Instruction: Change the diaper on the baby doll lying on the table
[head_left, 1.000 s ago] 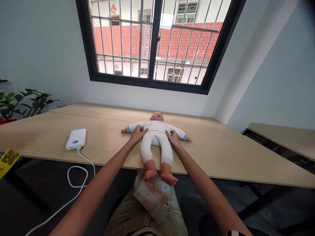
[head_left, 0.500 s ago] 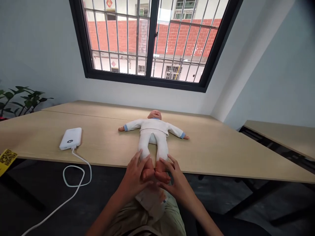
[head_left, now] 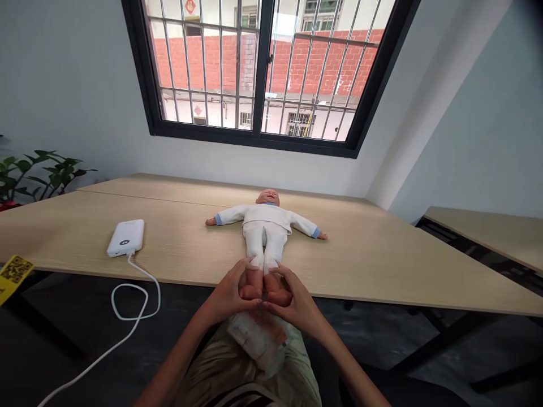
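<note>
A baby doll (head_left: 266,217) in a white outfit with blue cuffs lies on its back on the table, arms spread wide and head toward the window. Its bare feet are at the table's front edge. My left hand (head_left: 231,291) curls around the foot on the left, fingers on the lower leg and thumb under the sole. In the same way my right hand (head_left: 297,297) wraps the foot on the right. Both thumb tips nearly meet below the feet. On my lap, under the hands, rests a clear plastic bag (head_left: 257,342); its contents are hard to make out.
On the left of the wooden table (head_left: 369,257) is a white power bank (head_left: 126,237) with a white cable (head_left: 146,314) hanging off the edge. A yellow QR tag (head_left: 14,277) and a plant (head_left: 46,172) are at far left. A barred window (head_left: 258,73) is behind the table.
The doll's legs have come closer together, narrowing the gap between them. My hands have closed in around the feet, and my thumbs have drawn nearer each other.
</note>
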A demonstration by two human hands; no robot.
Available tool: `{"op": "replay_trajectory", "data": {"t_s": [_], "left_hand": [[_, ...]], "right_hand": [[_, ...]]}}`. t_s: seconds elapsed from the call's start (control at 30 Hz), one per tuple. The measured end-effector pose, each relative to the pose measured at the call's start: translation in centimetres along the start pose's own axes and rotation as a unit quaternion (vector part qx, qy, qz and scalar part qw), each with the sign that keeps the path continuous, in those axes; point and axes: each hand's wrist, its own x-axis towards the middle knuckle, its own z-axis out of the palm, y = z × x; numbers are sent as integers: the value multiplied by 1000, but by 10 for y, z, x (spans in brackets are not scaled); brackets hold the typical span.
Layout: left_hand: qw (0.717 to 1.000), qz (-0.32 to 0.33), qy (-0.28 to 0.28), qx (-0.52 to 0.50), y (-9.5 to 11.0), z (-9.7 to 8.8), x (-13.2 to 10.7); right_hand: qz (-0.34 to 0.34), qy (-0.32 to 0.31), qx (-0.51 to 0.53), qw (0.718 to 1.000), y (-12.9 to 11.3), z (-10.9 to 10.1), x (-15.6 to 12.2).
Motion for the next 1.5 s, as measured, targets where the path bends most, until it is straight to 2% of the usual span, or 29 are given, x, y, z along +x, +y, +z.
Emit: {"op": "replay_trajectory", "data": {"t_s": [0.27, 0.4, 0.6, 0.8, 0.93, 1.07, 1.17, 1.33, 1.5], "left_hand": [[999, 16, -50, -12, 3, -21, 8], [999, 15, -32, -14, -4, -27, 9], [999, 41, 12, 25, -15, -16, 13], [992, 42, 79, 89, -24, -12, 17], [988, 46, 93, 112, -30, -14, 9], [985, 50, 113, 119, -26, -15, 0], [984, 50, 112, 129, -18, -11, -1], [983, 68, 66, 157, -7, 5, 8], [983, 72, 51, 160, -3, 13, 16]], "right_hand": [[8, -45, 13, 999, -5, -13, 8], [16, -40, -6, 999, 1, -18, 10], [7, -21, -20, 1000, 15, -16, 11], [9, 61, -52, 997, 31, -15, 11], [7, 110, -78, 991, 34, -17, 3], [16, 135, -107, 985, 32, -20, -5], [31, 158, -137, 977, 32, -23, -6], [58, 204, -175, 961, 36, -30, -3], [39, 196, -149, 968, 36, -29, -3]]}}
